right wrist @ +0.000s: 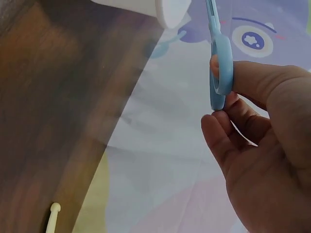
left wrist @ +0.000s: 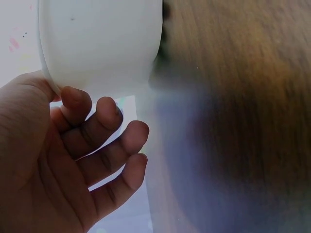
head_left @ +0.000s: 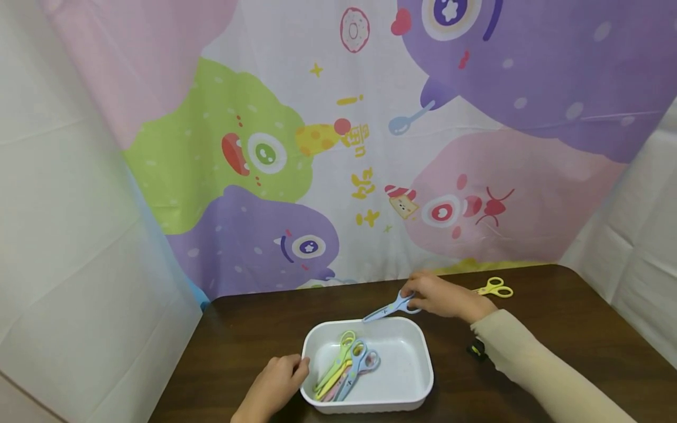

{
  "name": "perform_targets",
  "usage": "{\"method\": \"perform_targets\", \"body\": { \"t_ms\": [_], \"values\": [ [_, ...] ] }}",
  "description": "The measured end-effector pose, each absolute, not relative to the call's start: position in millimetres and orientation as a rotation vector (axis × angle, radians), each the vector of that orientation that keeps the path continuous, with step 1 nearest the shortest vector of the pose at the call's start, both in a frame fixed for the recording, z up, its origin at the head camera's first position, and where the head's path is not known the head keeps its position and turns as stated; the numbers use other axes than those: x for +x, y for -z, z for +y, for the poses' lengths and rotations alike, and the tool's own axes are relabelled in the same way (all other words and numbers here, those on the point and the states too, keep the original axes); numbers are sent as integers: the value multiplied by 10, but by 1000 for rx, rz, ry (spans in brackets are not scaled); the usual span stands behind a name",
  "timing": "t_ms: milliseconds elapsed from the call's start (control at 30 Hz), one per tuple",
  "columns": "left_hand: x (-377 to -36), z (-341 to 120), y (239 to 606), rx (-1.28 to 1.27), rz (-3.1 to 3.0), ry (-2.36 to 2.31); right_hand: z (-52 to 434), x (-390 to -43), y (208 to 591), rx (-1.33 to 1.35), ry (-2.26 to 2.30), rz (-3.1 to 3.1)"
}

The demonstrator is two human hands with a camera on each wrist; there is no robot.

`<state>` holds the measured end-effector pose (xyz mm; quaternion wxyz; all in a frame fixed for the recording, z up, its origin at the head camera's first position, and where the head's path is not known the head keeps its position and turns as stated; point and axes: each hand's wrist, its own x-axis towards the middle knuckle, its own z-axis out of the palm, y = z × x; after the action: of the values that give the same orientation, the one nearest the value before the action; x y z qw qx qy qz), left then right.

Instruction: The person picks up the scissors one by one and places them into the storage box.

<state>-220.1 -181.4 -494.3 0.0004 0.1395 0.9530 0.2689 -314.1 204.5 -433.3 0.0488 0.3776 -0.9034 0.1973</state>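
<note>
My right hand (head_left: 431, 294) pinches a pair of light blue scissors (head_left: 388, 309) by the handles, blades pointing left at the far rim of a white tray (head_left: 425, 367). In the right wrist view, the blue scissors (right wrist: 223, 65) hang between thumb and fingers. My left hand (head_left: 277, 379) grips the tray's left rim, thumb and index finger at the edge; in the left wrist view its other fingers (left wrist: 133, 138) curl loosely beside the tray wall (left wrist: 102, 43). Inside the tray lie several scissors: green (head_left: 333, 370), yellow, pink and blue (head_left: 349, 376), bunched at the left.
Yellow scissors (head_left: 496, 287) lie on the dark wooden table (head_left: 243, 335) beyond my right wrist. A small black object with a green mark (head_left: 476, 349) sits near my right sleeve. Behind the table hangs a cartoon-printed cloth (head_left: 317, 176); white cloth walls (head_left: 69, 205) stand at both sides.
</note>
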Motion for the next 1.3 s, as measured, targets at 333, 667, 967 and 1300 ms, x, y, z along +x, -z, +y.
{"method": "perform_targets", "body": {
  "t_ms": [333, 667, 967, 1300],
  "values": [
    [-2214, -1821, 4960, 451, 3019, -831, 1946, -3127, 4348, 1157, -598, -2770],
    [-2208, -1809, 4958, 435, 3013, -825, 1790, -3094, 4292, 1191, -590, -2782],
    [-2206, -1822, 4957, 449, 3005, -838, 1626, -3092, 4273, 1228, -586, -2778],
    [-2200, -1825, 4955, 446, 3016, -817, 1481, -3071, 4274, 1239, -589, -2826]
  ]
}}
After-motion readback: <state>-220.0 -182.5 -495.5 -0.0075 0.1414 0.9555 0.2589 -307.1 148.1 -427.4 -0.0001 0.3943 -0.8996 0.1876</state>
